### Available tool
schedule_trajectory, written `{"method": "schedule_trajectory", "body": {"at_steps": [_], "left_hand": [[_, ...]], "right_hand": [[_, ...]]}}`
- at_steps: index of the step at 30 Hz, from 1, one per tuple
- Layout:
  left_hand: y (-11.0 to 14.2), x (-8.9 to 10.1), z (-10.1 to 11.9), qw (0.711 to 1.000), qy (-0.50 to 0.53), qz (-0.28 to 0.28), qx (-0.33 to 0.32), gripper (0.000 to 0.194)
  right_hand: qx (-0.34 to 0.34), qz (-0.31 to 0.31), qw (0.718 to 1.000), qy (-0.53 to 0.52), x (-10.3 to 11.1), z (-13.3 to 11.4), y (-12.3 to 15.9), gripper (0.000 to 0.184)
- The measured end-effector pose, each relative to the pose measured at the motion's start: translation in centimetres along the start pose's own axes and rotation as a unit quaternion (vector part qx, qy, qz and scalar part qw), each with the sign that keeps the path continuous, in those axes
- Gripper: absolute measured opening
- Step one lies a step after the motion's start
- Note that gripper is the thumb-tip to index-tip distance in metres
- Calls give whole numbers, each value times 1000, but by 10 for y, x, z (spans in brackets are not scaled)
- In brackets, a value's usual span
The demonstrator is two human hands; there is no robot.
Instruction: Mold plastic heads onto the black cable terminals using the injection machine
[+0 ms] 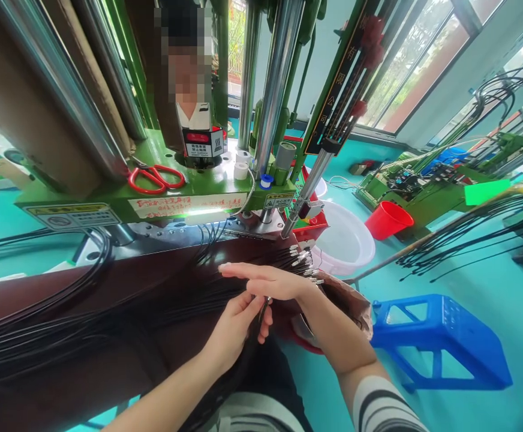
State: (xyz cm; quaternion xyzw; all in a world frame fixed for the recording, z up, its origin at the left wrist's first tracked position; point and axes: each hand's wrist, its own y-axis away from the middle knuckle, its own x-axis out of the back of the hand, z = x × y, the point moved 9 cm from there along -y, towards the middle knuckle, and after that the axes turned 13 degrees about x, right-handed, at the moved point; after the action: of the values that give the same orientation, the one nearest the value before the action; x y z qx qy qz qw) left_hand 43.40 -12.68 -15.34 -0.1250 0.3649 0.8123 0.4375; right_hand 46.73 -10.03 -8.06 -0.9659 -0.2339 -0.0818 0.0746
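A thick bundle of thin black cables [122,312] lies across a dark brown bench [63,384], and their metal tips [304,264] fan out at the right end. My right hand [268,281] lies on the cables near those tips with its fingers stretched out flat. Just below it, my left hand [239,321] pinches a single black cable [264,309] between thumb and fingers.
A green press machine [162,192] with steel columns stands behind the bench; red scissors [156,178] lie on its base. A person stands behind it. A white basin [349,240], red cup [387,219], blue stool [441,342] and more cables [477,234] sit to the right.
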Motion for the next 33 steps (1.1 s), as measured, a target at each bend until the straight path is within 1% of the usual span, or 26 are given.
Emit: {"method": "schedule_trajectory", "body": {"at_steps": [2, 4, 6, 7, 8, 9, 10, 11, 12, 13, 14, 15, 16, 17, 19, 21, 24, 26, 27, 28, 29, 30, 31, 32, 33], "left_hand": [[0, -4, -3, 1000, 3, -14, 2, 32], [-1, -4, -8, 1000, 12, -16, 11, 34], [-2, 1, -12, 999, 36, -3, 23, 35], [-2, 5, -10, 998, 52, 8, 21, 35], [-2, 12, -6, 997, 66, 24, 8, 34], [0, 19, 1, 996, 77, 44, -13, 34], [2, 27, 9, 994, 83, 64, -40, 33], [4, 35, 19, 990, 85, 84, -68, 32], [7, 43, 28, 987, 85, 103, -93, 31], [9, 49, 35, 983, 81, 118, -111, 30], [10, 54, 40, 981, 76, 129, -122, 29], [10, 58, 43, 980, 70, 137, -129, 29], [9, 61, 44, 979, 64, 143, -132, 28], [8, 64, 44, 978, 56, 149, -134, 28], [5, 66, 42, 977, 37, 158, -138, 29], [3, 67, 39, 976, 13, 166, -142, 29], [2, 65, 35, 975, -23, 167, -142, 29], [2, 64, 32, 975, -41, 164, -140, 28], [2, 62, 30, 975, -48, 164, -139, 28], [1, 60, 28, 976, -55, 164, -135, 28], [-1, 57, 25, 977, -64, 160, -127, 28], [-3, 53, 21, 979, -74, 153, -116, 28], [-6, 47, 17, 980, -87, 144, -102, 28], [-8, 42, 14, 981, -96, 140, -90, 28], [-9, 38, 11, 981, -102, 141, -83, 28]], "right_hand": [[-4, -2, 998, 56, -2, -1, -2, 48], [28, -14, 993, 113, -5, -5, -5, 47], [53, -28, 991, 119, -9, -2, -10, 46], [58, -25, 992, 111, -7, 3, -12, 46], [59, -6, 991, 116, -1, 8, -14, 45], [53, 28, 987, 146, 11, 14, -16, 43], [38, 73, 975, 207, 27, 21, -17, 41], [3, 118, 947, 299, 46, 29, -16, 39], [-48, 155, 903, 399, 65, 37, -14, 37], [-104, 176, 850, 486, 82, 43, -11, 37], [-155, 181, 803, 547, 95, 50, -8, 38], [-194, 174, 770, 582, 104, 57, -7, 39], [-218, 163, 756, 595, 110, 63, -7, 40], [-227, 152, 757, 594, 112, 68, -8, 39], [-231, 131, 769, 582, 112, 71, -10, 35], [-237, 107, 786, 561, 106, 70, -9, 30], [-239, 84, 823, 508, 92, 62, 1, 17], [-243, 80, 846, 469, 79, 57, 17, 12], [-249, 91, 867, 422, 70, 58, 27, 13], [-253, 115, 895, 349, 61, 61, 39, 15], [-250, 151, 923, 252, 49, 66, 49, 17], [-236, 198, 941, 139, 37, 71, 58, 17], [-211, 248, 945, 26, 26, 75, 65, 17], [-180, 296, 936, -65, 17, 79, 71, 20], [-149, 337, 922, -119, 12, 83, 75, 25]]}}
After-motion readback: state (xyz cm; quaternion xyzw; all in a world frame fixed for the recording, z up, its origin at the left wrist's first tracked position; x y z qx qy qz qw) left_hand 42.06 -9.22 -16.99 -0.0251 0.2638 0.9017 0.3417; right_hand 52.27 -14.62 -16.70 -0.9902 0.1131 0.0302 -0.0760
